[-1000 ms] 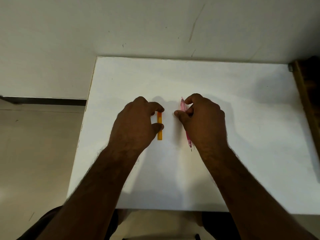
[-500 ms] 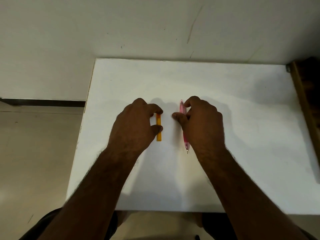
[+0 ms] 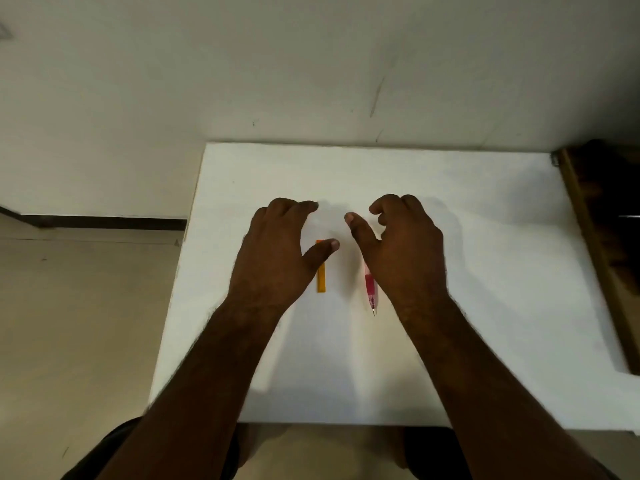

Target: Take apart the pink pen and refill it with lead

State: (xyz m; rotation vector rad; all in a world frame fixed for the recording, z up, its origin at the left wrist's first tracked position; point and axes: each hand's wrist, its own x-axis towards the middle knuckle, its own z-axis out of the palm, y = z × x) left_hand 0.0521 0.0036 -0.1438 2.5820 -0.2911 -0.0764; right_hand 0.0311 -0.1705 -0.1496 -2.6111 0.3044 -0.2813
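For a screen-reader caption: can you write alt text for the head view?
Two bare hands, left hand and right hand, hover open over a white table, holding nothing. A small orange rectangular lead case and pink plastic pen lie beneath.

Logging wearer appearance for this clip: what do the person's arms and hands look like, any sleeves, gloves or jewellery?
Both forearms are bare up to the frame's lower edge, with visible hair; no sleeves show. The left hand and right hand wear no gloves, and no rings, watch or bands are visible. Dark clothing shows at the lap, below the table edge.
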